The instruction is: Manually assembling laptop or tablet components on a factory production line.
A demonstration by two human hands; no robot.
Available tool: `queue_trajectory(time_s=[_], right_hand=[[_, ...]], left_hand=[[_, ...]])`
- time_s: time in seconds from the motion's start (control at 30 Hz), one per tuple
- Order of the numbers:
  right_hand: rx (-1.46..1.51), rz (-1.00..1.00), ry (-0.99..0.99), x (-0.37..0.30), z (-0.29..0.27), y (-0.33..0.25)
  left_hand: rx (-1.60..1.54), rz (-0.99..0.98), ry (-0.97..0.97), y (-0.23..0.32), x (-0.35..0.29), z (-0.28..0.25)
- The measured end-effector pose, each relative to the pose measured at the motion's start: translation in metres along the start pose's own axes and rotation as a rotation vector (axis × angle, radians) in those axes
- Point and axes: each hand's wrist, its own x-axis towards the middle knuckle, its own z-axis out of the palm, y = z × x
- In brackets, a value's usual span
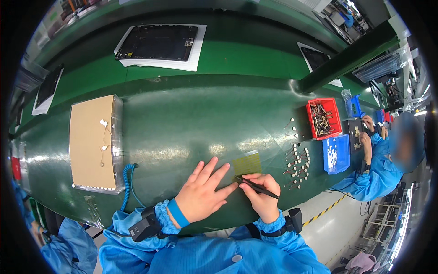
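My left hand (201, 194) lies on the green bench with its fingers spread, and the index fingertip is close to a yellowish translucent sheet (247, 165). My right hand (262, 196) is closed around slim black tweezers (261, 187). Their tip points left, at the lower left corner of the sheet, near my left fingertips. Whether the tip grips anything is too small to tell. Right of the sheet, several small round white parts with thin wires (297, 164) lie scattered on the bench.
At the right stand a red bin (338, 119) of small dark parts and a blue bin (345, 155) of white pieces. A co-worker (376, 169) works beyond them. A cardboard-topped stack (91, 150) and a coiled blue cord (126, 182) are at left. A black panel (157, 42) lies on the shelf.
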Motion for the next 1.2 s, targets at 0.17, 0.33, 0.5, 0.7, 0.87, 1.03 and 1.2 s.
queue_trajectory(time_s=[0.17,0.33,0.5,0.7,0.87,1.03,1.2], right_hand=[[-0.009,0.001,0.019,0.001,-0.001,0.002],[-0.046,-0.042,0.017,0.002,-0.001,0.003],[-0.045,-0.063,0.022,0.002,0.001,0.003],[-0.057,-0.068,0.028,0.001,0.001,0.006],[-0.02,-0.119,0.0,0.001,0.0,0.004],[0.232,-0.052,0.035,-0.008,-0.009,-0.001],[0.353,-0.086,0.142,-0.029,-0.037,-0.011]], left_hand=[[-0.011,-0.011,0.011,0.001,0.002,-0.001],[-0.025,-0.017,0.013,0.001,0.003,-0.001],[-0.02,-0.026,0.019,0.001,0.003,0.0],[-0.023,-0.029,0.015,0.001,0.003,-0.001],[-0.013,-0.034,0.013,0.002,0.003,-0.001],[0.009,-0.025,0.027,0.005,0.006,-0.003],[0.045,-0.008,0.028,0.012,0.019,-0.019]])
